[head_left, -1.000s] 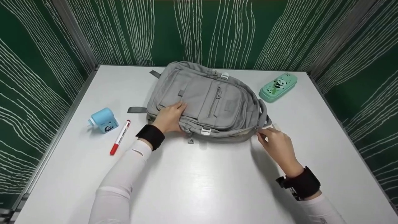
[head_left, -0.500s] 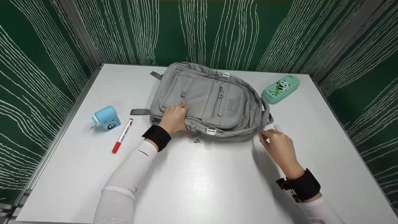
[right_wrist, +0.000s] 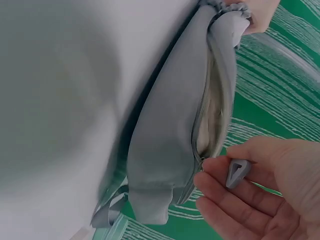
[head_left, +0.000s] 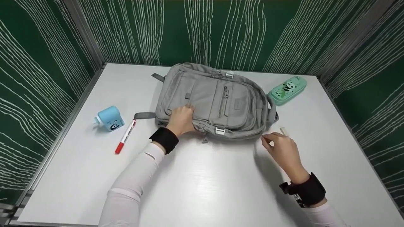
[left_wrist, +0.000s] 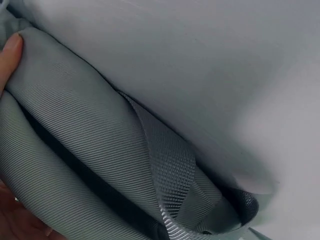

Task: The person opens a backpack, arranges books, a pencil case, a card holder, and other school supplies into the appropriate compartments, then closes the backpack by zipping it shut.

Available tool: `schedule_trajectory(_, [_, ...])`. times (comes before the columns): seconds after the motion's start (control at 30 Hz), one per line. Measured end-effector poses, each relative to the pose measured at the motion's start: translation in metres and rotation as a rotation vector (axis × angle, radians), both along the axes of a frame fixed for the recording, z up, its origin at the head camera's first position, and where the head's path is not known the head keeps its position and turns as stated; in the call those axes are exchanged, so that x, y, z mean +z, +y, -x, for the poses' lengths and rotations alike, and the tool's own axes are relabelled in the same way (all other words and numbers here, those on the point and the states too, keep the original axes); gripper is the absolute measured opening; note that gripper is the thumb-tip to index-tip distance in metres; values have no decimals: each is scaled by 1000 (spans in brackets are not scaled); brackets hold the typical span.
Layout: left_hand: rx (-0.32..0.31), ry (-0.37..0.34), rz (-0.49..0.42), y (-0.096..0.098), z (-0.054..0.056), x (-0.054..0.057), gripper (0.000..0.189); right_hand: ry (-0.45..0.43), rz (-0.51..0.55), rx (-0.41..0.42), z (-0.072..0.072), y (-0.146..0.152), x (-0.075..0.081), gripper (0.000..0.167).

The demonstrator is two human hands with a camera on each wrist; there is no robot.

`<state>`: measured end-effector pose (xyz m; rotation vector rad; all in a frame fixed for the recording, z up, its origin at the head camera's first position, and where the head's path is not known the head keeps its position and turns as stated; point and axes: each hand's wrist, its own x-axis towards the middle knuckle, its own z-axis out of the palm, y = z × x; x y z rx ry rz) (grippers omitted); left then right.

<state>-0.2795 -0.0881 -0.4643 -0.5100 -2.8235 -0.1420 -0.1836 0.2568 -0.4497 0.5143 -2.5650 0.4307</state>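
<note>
A grey backpack [head_left: 202, 94] lies front up on the white table. My left hand [head_left: 182, 119] grips its near side, thumb on the front panel and the other fingers at the side below. At the bag's handle end, my right hand [head_left: 281, 148] pinches a grey triangular zipper pull [right_wrist: 238, 172] between thumb and forefinger. In the right wrist view the zipper gapes as a long slit [right_wrist: 214, 110] running from those fingers toward the left hand, showing a pale inside. Folded fabric and a dark webbing strap [left_wrist: 167, 155] fill much of the left wrist view.
A light blue bottle [head_left: 110, 118] with a panda print and a red-and-white marker [head_left: 125, 136] lie left of the bag. A green panda pencil case [head_left: 288, 90] lies at the back right. Behind my right hand is a small beige block [head_left: 284, 131]. Green walls stand around the table.
My right hand has shifted slightly left along the bag's edge, uncovering more of the beige block. The left hand keeps its grip. The head view has swung a little.
</note>
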Motion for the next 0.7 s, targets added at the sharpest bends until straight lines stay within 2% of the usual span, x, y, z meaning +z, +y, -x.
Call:
schedule_trajectory(0.13, [41, -16, 29, 11, -3, 0, 102, -28, 1, 24, -4, -5, -1, 5])
schedule_trajectory(0.27, [72, -45, 76, 16, -5, -1, 117, -27, 8, 5, -5, -6, -4, 4])
schedule_trajectory(0.37, [66, -52, 119, 16, -5, -1, 122, -34, 1, 2, -4, -8, -6, 4])
schedule_trajectory(0.47, [28, -39, 138, 12, -5, -1, 126, -62, -13, 1, -3, -11, -8, 5])
schedule_trajectory(0.57, [-40, -45, 122, 3, -5, 1, 125, -101, -31, 12, -2, -14, -10, 4])
schedule_trajectory(0.63, [-97, -82, 109, -7, -4, 4, 123, -123, -40, 22, -2, -17, -11, 4])
schedule_trajectory(0.7, [-155, -151, 114, -20, -3, 8, 122, -139, -38, 28, -2, -19, -11, 4])
